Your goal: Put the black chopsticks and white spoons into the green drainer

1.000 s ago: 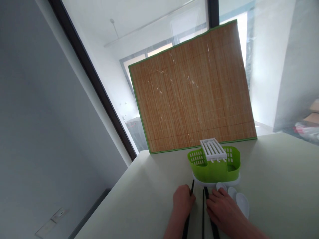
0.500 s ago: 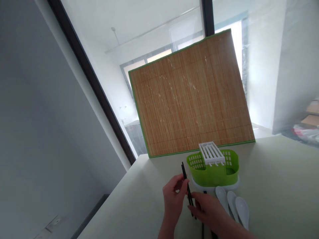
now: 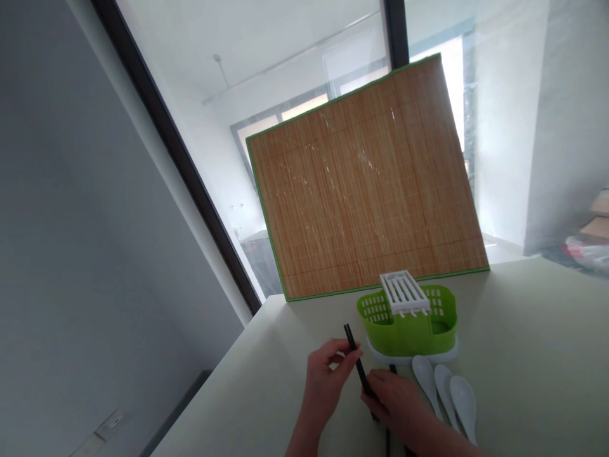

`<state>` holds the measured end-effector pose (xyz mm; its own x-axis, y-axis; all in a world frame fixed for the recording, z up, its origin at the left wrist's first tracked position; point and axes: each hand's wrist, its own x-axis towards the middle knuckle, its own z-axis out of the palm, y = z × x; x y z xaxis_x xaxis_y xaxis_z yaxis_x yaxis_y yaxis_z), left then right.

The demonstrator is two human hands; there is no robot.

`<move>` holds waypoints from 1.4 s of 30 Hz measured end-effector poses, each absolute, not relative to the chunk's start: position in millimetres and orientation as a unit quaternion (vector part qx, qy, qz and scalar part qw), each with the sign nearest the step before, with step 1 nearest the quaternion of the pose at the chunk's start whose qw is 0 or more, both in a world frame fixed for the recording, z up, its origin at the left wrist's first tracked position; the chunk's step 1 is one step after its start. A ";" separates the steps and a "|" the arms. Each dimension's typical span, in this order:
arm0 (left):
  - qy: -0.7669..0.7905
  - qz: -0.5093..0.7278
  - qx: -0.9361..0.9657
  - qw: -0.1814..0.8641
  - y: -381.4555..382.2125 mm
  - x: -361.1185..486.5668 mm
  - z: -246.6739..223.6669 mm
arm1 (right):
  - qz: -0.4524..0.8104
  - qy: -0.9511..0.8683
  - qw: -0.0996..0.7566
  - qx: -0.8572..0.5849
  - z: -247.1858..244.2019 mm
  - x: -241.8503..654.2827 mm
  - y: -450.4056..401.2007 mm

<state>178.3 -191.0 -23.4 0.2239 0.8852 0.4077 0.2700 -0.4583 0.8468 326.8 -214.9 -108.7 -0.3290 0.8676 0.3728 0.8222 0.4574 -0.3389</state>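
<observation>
Both your left hand (image 3: 326, 377) and right hand (image 3: 397, 400) clamped on the black chopsticks (image 3: 360, 369), tips nearer than before, roomy desk (image 3: 257, 387) left.

Head view: you held a pair of black chopsticks (image 3: 360, 368) in both hands, in front of the green basket (image 3: 413, 333). Your left hand (image 3: 326, 374) pinched them near the upper ends; your right hand (image 3: 397, 400) gripped lower down. Basket had a white slatted rack (image 3: 404, 292) on top, white base (image 3: 413, 359) under it. Three white spoons (image 3: 464, 401) lay in front of the basket, just beside your right hand. Bamboo mat (image 3: 366, 184) stood upright behind the basket.
</observation>
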 end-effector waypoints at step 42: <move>0.381 0.351 0.729 0.448 -10.5 286.0 -11.8 | -0.187 -0.796 0.435 -0.377 -107.6 372.6 -233.1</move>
<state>286.0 -10.5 -11.8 0.4641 0.8691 0.1709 0.2407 -0.3094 0.9199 372.6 -233.1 -107.6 -0.3377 0.4368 0.8337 0.7627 0.6461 -0.0296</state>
